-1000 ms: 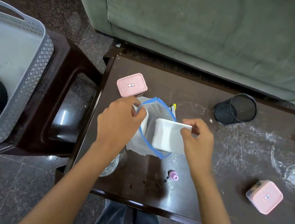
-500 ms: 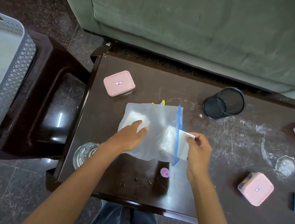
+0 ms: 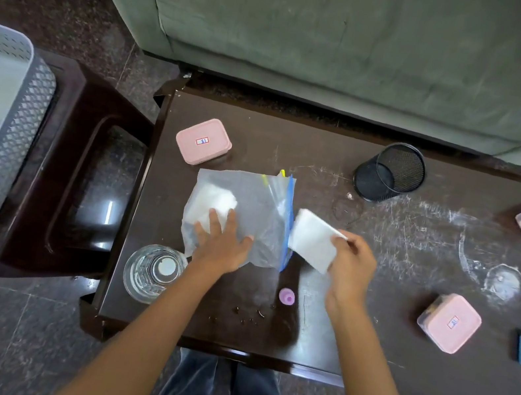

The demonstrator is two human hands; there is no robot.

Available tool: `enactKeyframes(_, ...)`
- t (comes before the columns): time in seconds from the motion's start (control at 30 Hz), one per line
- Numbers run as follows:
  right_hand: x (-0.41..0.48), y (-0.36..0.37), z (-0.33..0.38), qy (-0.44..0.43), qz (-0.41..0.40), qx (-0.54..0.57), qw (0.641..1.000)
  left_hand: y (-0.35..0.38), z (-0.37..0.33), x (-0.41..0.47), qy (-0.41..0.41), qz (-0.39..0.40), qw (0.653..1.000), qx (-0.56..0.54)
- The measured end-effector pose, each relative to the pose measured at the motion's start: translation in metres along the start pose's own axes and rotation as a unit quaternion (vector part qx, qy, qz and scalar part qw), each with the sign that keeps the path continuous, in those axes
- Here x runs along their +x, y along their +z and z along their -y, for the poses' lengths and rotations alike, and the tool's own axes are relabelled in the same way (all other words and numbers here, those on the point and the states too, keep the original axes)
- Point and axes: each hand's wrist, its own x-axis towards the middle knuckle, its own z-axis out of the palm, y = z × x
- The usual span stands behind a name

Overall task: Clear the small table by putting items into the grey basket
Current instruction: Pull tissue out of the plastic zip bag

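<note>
The left hand (image 3: 222, 246) lies flat, fingers spread, on the clear zip bag (image 3: 262, 201), pressing it to the desk (image 3: 297, 141). A white pad (image 3: 213, 203) shows inside the bag at its fingertips. The right hand (image 3: 351, 265) pinches a second white pad (image 3: 312, 239) just outside the bag's blue-zip mouth. The grey basket (image 3: 5, 117) sits on a dark stool (image 3: 83, 166) left of the desk. A glass (image 3: 153, 272) stands beside the left wrist.

The table (image 3: 403, 327) is dark glossy wood, scratched white in places. The bag (image 3: 260, 211) is thin clear plastic — crinkled. The pen cup (image 3: 390, 173) is black metal mesh; the sofa (image 3: 349, 39) is matt green cloth.
</note>
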Motion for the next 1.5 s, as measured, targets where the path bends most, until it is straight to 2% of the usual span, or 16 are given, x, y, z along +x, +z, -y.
enactKeyframes(0.1,0.0,-0.037,0.014,0.015,-0.034,0.046,0.998,0.001,-0.006,-0.008,-0.013,-0.025,1.0,-0.008)
enactKeyframes(0.2,-0.008,-0.054,0.03,0.063,0.008,0.129,0.99,-0.001,-0.02,-0.023,-0.001,-0.117,0.993,-0.019)
enactKeyframes(0.3,-0.015,-0.055,0.04,0.074,0.055,0.156,0.983,0.001,-0.042,-0.049,0.162,-0.254,0.937,-0.178)
enactKeyframes(0.33,-0.016,-0.054,0.042,0.068,0.072,0.145,0.984,0.0,-0.051,-0.059,0.228,-0.236,0.908,-0.26)
enactKeyframes(0.4,-0.016,-0.055,0.045,0.046,0.09,0.109,0.989,-0.003,-0.068,-0.078,0.317,-0.129,0.87,-0.356)
enactKeyframes(0.43,-0.016,-0.055,0.047,0.035,0.097,0.092,0.99,-0.005,-0.073,-0.083,0.338,-0.09,0.865,-0.359)
enactKeyframes(0.5,-0.015,-0.055,0.05,0.025,0.114,0.075,0.99,-0.007,-0.079,-0.081,0.353,-0.073,0.871,-0.333)
enactKeyframes(0.63,-0.011,-0.06,0.054,0.039,0.143,0.081,0.986,-0.009,-0.083,-0.069,0.35,-0.098,0.878,-0.312)
enactKeyframes(0.8,-0.007,-0.062,0.056,0.063,0.17,0.074,0.981,-0.012,-0.089,-0.066,0.339,-0.077,0.881,-0.319)
enactKeyframes(1.0,0.002,-0.067,0.058,0.105,0.16,0.037,0.981,-0.008,-0.102,-0.072,0.233,-0.039,0.851,-0.47)
enactKeyframes(1.07,0.005,-0.072,0.058,0.063,0.117,0.012,0.991,-0.005,-0.105,-0.071,0.21,-0.055,0.837,-0.502)
enactKeyframes(1.17,0.005,-0.079,0.059,-0.135,0.017,-0.048,0.99,-0.003,-0.106,-0.069,0.188,-0.063,0.815,-0.544)
enactKeyframes(1.27,0.002,-0.072,0.061,-0.251,0.078,-0.11,0.958,0.0,-0.108,-0.07,0.168,-0.051,0.797,-0.578)
enactKeyframes(1.33,0.001,-0.061,0.058,-0.26,0.158,-0.158,0.939,0.003,-0.111,-0.071,0.159,-0.04,0.787,-0.595)
enactKeyframes(1.4,0.0,-0.05,0.053,-0.224,0.212,-0.186,0.933,0.005,-0.113,-0.072,0.146,-0.025,0.772,-0.619)
enactKeyframes(1.5,0.0,-0.043,0.049,-0.19,0.203,-0.164,0.946,0.006,-0.114,-0.07,0.14,-0.01,0.766,-0.627)
